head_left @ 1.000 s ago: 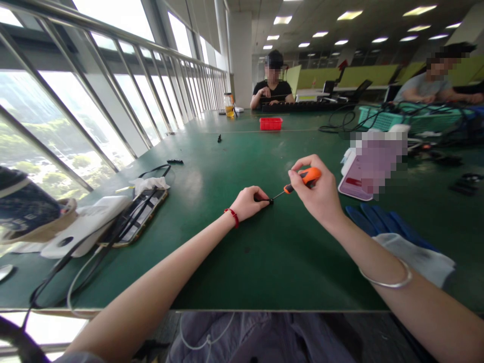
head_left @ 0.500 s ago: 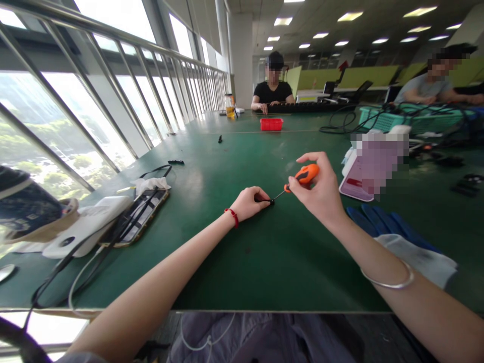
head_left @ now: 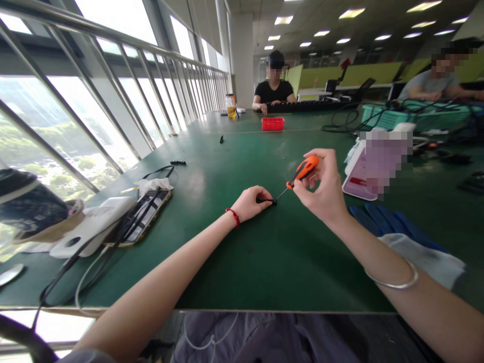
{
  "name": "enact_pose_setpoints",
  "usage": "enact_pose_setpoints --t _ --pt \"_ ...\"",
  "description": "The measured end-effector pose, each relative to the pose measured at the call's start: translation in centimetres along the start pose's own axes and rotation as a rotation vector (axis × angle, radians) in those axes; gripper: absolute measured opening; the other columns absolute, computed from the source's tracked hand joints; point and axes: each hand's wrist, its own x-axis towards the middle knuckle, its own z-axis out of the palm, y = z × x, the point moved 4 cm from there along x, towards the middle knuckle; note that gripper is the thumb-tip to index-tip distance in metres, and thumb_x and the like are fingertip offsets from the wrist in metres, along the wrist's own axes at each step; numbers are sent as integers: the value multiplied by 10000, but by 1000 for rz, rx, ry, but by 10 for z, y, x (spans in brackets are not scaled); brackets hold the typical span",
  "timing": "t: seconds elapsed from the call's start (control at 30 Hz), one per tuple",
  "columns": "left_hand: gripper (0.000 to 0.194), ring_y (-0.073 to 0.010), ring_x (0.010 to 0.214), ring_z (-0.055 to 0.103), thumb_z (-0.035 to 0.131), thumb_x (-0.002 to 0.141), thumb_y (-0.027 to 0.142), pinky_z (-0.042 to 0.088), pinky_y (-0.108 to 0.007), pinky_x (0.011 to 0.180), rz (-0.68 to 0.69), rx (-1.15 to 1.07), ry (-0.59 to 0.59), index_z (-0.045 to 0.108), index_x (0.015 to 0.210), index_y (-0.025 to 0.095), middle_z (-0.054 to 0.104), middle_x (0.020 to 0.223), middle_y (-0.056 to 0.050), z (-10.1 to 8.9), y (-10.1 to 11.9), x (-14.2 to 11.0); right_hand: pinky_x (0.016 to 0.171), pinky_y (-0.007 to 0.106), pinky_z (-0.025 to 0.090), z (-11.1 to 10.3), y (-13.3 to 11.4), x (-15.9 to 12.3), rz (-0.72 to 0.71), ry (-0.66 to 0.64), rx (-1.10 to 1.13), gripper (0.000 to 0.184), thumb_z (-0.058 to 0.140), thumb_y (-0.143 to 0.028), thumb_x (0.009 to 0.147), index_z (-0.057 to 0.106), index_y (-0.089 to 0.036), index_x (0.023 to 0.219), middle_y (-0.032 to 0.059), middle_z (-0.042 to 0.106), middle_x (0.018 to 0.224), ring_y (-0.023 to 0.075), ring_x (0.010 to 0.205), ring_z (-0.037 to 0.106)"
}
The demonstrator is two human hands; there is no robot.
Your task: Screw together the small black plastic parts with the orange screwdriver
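Observation:
My left hand (head_left: 252,203) rests on the green table (head_left: 227,272), its fingers closed around a small black part (head_left: 273,201) that is mostly hidden. An orange and black screwdriver (head_left: 304,169) slants down to the left in my right hand (head_left: 325,189). Thumb and fingers of that hand grip its handle, and the thin shaft's tip meets the right end of the black part. What the small part is exactly, I cannot make out.
Blue gloves (head_left: 393,227) and a pinkish upright panel (head_left: 363,171) are at the right. A phone (head_left: 147,222), cables and a white device (head_left: 94,224) lie left. Farther back are a red bin (head_left: 273,124), a teal basket (head_left: 416,117) and two seated people.
My right hand has changed its grip on the screwdriver, with the fingers now curled and the handle more upright. My left hand stays on the black part. The view has shifted slightly.

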Motion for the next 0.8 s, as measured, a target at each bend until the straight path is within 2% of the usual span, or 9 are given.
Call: enact_pose_setpoints --t 0.07,0.13,0.23,0.3,0.37,0.43,0.57,0.67,0.8 --pt "86 -139 742 618 633 743 182 520 -276 750 3 13 0 643 805 122 674 813 -53 0 0 0 460 289 378 -1 0 0 30 24 -54 429 681 -325 656 456 -239 1011 -47 495 653 135 494 479" --pt "90 -138 742 615 633 743 186 519 -275 749 8 23 4 644 806 122 673 814 -53 -1 1 0 468 289 368 -3 -1 1 58 52 -96 319 665 -391 690 496 -236 913 -49 482 612 128 475 467" --pt "93 -136 740 612 634 745 194 518 -271 749 15 37 9 646 806 124 671 814 -50 -1 2 -1 514 287 389 -3 -3 2 16 23 -67 178 607 -367 747 516 -228 808 -34 510 636 119 504 475" --pt "92 -135 739 611 632 745 194 518 -269 748 12 44 8 647 804 125 670 810 -49 -1 2 -1 513 280 395 -2 -5 1 -18 -15 -8 197 601 -300 729 508 -230 888 -40 509 654 119 514 471" --pt "87 -134 736 612 629 745 190 518 -267 743 8 47 6 647 800 125 669 805 -48 -1 2 -1 507 278 399 -2 -5 1 -45 -39 28 323 602 -257 694 474 -233 990 -46 508 668 124 524 473" --pt "84 -136 736 614 628 743 187 519 -266 740 6 52 15 647 799 127 669 804 -48 0 3 -1 503 279 396 -2 -5 0 -42 -35 9 371 621 -280 681 464 -237 1015 -51 506 661 128 520 475" --pt "76 -142 745 617 624 737 173 520 -269 737 -3 85 41 653 795 135 672 808 -47 -1 4 -2 490 268 370 -2 -2 1 55 -11 -55 213 626 -393 729 527 -233 831 -58 469 555 115 470 452" --pt "77 -144 750 621 627 735 171 521 -268 741 -20 86 45 655 796 134 676 813 -48 0 4 -2 508 265 389 1 -3 2 20 -57 15 135 601 -337 748 538 -229 799 -49 484 576 111 491 463" --pt "80 -144 752 626 636 735 175 522 -268 746 -30 48 46 653 799 130 682 807 -49 0 2 -2 500 275 414 1 -3 2 -23 -36 59 410 646 -259 661 469 -243 1029 -31 527 725 130 553 494"
